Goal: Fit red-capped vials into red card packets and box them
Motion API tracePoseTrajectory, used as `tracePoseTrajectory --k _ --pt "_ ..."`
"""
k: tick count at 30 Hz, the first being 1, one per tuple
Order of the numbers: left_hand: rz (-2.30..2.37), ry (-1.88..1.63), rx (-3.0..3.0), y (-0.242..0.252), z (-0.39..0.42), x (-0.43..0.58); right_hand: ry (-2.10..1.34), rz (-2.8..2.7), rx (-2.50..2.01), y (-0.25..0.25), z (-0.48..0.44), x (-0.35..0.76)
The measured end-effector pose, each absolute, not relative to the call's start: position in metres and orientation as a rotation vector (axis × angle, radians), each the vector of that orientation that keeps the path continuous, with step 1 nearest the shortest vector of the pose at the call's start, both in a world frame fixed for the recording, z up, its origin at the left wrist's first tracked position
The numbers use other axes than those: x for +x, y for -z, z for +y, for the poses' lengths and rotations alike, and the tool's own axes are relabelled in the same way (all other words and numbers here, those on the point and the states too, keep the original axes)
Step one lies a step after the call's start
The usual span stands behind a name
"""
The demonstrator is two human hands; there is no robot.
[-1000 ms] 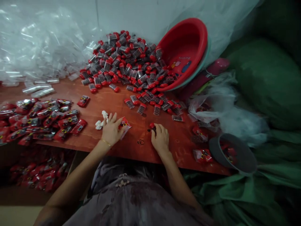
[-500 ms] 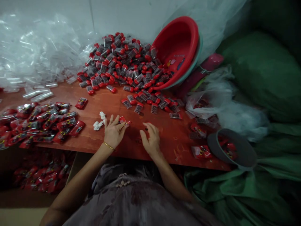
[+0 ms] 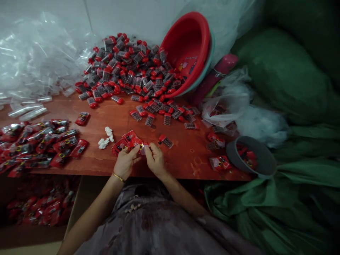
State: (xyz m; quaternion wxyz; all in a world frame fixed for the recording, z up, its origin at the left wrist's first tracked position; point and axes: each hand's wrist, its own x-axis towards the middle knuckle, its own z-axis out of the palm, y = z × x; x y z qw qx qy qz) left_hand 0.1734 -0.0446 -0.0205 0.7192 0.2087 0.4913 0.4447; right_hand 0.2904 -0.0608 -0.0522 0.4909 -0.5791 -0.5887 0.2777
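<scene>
Far left of the red basin (image 3: 199, 42), we note a clear plastic heap (image 3: 39, 63) backed against the wall; nearer to us than that heap, a pile of filled red packets (image 3: 42, 143). Further right, though left of and nearer than the basin, lies crumpled white tissue (image 3: 105, 139). Just beside it, flat red packets (image 3: 119, 146) lie loosely overlapped on the table. Our left hand (image 3: 124, 164) comes next, thumb and fingers pinched on the held packet (image 3: 137, 142), which sits left of the basin and on our side of it. Our right hand (image 3: 155, 161) pinches the same packet's right end, where a clear bit of film shows; we cannot tell whether its mouth is parted. We judge this step goes best with the left pinch firm and the right fingertips light, rubbing the film layers gently instead of tugging, since thin film probably tears or creases under force. Keeping the wrists low should leave the loose packets undisturbed. Slightly left of the basin and nearer us, a red-capped container (image 3: 166, 141) lies on its side, within easy reach of the right hand. Right of the basin, the grey bowl (image 3: 267, 160) tilts toward us.
</scene>
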Motion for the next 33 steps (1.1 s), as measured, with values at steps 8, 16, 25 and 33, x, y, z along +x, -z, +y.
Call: tracePoseTrajectory --k 8,16,25,33 --pt "1.093 -1.071 0.393 0.024 -0.044 0.183 -0.555 -1.561 -1.484 0.052 -0.059 0.317" --pt "1.032 -0.917 0.382 0.022 -0.035 0.172 -0.020 -1.861 -2.062 0.077 -0.062 0.394" --pt "1.046 -0.832 0.420 0.013 -0.039 0.171 -0.696 -1.709 -1.367 0.033 -0.100 0.364" --pt "1.020 -0.791 0.522 0.017 -0.042 0.166 -1.227 -1.509 -1.365 0.020 -0.105 0.359"
